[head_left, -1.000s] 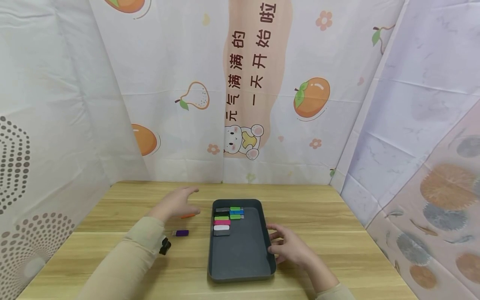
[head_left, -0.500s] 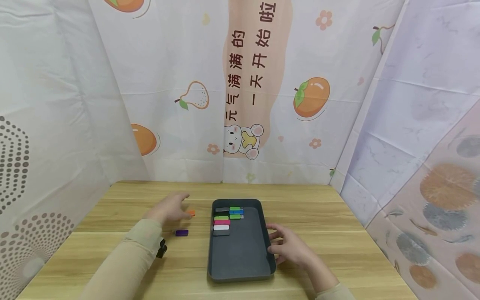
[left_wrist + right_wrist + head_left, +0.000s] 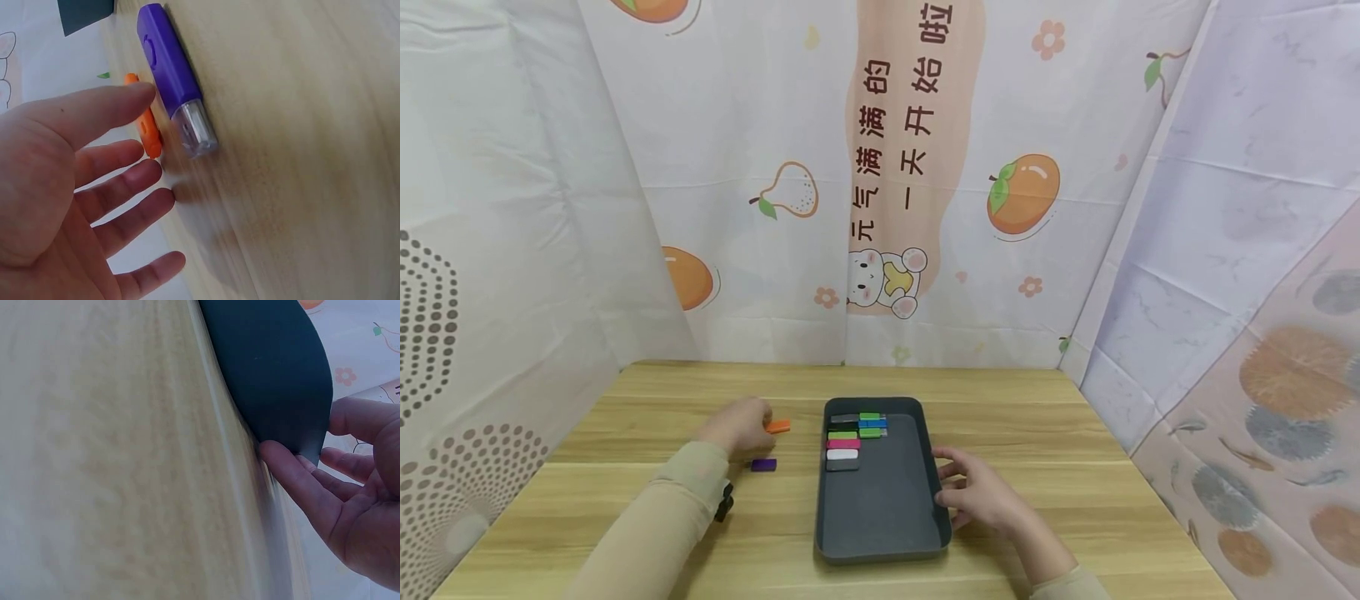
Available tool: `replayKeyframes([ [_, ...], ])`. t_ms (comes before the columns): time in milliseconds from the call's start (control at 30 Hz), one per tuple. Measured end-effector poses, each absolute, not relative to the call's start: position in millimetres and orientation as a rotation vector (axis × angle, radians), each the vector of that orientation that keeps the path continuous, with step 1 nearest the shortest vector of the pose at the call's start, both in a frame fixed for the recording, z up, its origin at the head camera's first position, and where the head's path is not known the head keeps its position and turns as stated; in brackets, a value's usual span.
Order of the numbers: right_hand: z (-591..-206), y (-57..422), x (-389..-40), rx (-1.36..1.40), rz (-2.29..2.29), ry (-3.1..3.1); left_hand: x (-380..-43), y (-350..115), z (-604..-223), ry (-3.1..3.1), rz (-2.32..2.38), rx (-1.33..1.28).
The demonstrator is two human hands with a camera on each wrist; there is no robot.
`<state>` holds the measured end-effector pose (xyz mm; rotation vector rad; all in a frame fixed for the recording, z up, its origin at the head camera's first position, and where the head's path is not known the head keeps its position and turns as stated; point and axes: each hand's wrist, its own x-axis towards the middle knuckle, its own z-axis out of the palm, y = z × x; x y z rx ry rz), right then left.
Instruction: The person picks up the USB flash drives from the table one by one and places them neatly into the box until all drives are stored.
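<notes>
Over the left part of the table, my left hand (image 3: 742, 425) is beside an orange USB stick (image 3: 778, 426). In the left wrist view the thumb (image 3: 119, 107) overlaps the orange stick and the fingers are spread and slightly bent; whether they touch it, I cannot tell. A purple USB stick (image 3: 170, 59) with a clear cap lies closer to that camera. My right hand (image 3: 976, 492) rests at the right side of a dark grey tray (image 3: 880, 557), with loosely bent fingers (image 3: 306, 487) against its outer wall.
Several USB sticks, among them a pink one (image 3: 844, 444) and a white one (image 3: 842, 455), lie in two columns in the tray's upper left. Hanging printed cloths (image 3: 760, 275) enclose the wooden table (image 3: 1037, 417) at the back and sides.
My left hand has drawn back slightly left and lowered beside the orange USB stick, uncovering more of it. The right hand and tray have stayed put.
</notes>
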<state>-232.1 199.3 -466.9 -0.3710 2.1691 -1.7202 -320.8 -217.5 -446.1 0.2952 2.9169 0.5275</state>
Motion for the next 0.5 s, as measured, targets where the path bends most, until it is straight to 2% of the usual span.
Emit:
replayKeyframes([
  [500,-466.0,198.9,-230.9,-0.375,-1.713,2.176,-323.5,-213.2,-452.2,2.960,0.384,0.326],
])
